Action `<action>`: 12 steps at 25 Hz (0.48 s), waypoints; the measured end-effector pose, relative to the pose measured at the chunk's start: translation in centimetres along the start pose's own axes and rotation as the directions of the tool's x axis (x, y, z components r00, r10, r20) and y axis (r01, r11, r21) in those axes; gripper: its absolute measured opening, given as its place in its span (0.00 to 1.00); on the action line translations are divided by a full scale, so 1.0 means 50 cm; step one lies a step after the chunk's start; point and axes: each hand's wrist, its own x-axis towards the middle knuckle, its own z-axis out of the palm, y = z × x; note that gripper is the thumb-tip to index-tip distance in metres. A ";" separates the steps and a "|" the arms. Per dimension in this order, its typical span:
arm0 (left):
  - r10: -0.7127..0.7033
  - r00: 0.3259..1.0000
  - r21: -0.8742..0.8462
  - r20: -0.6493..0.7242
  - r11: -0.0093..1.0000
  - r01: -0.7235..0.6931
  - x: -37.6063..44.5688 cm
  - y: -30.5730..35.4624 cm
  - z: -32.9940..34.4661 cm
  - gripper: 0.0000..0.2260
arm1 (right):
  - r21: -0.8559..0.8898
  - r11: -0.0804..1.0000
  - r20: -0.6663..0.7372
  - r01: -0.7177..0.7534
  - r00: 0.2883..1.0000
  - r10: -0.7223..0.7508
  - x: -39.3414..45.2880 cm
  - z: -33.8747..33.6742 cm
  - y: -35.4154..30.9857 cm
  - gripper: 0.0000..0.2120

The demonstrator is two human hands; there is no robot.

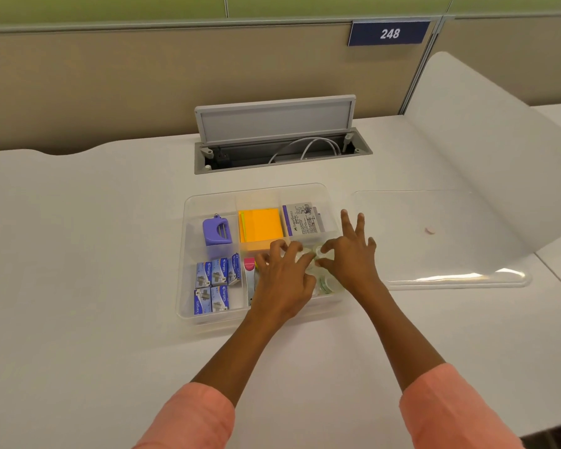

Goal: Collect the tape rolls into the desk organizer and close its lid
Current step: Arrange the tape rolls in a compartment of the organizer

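Clear plastic compartmented desk organizer (188, 254) sits open mid-desk. Left hand (280, 280) reaches into its front right compartment, fingers curled onto small clear tape rolls (324, 285) lying there; whether it actually grips one, cannot tell. Right hand (350, 254), thumb and forefinger pinched on a roll, other fingers splayed. Rolls judged light, rigid, slick-sided: best taken across the outer rim. Flat transparent lid (450, 234) lies just right of the organizer; likely thin, flexible; lift by opposite edges.

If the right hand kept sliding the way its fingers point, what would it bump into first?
Probably the white eraser pack in the organizer's far-right compartment; the right hand's fingers point up toward it. Depth is hard to judge.
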 end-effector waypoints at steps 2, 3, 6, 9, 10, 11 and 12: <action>0.013 1.000 -0.011 0.000 1.000 -0.013 -0.001 0.003 0.001 0.22 | -0.022 1.000 0.025 -0.001 1.000 0.002 0.001 0.009 -0.006 0.14; 0.008 1.000 -0.011 0.012 1.000 -0.008 0.000 0.004 0.002 0.23 | -0.028 1.000 0.020 0.001 1.000 -0.001 0.001 0.012 -0.007 0.13; -0.029 0.997 0.029 0.073 0.999 0.027 0.006 0.002 0.006 0.21 | -0.022 1.000 -0.015 -0.009 1.000 0.009 -0.006 0.009 -0.002 0.10; -0.018 0.996 0.056 0.086 0.998 0.013 0.007 0.000 0.005 0.18 | 0.017 1.000 -0.050 -0.021 0.999 0.022 -0.012 0.002 0.002 0.09; -0.010 0.997 0.058 0.078 0.998 0.006 0.007 0.000 0.004 0.17 | 0.021 0.999 -0.056 -0.023 0.998 0.025 -0.014 0.000 0.002 0.09; -0.005 0.998 0.060 0.067 0.998 0.001 0.006 0.001 0.004 0.17 | 0.021 0.999 -0.056 -0.025 0.998 0.027 -0.014 -0.001 0.002 0.09; -0.004 0.998 0.065 0.057 0.998 0.000 0.006 0.001 0.003 0.17 | 0.013 1.000 -0.052 -0.027 0.998 0.028 -0.014 -0.001 0.002 0.08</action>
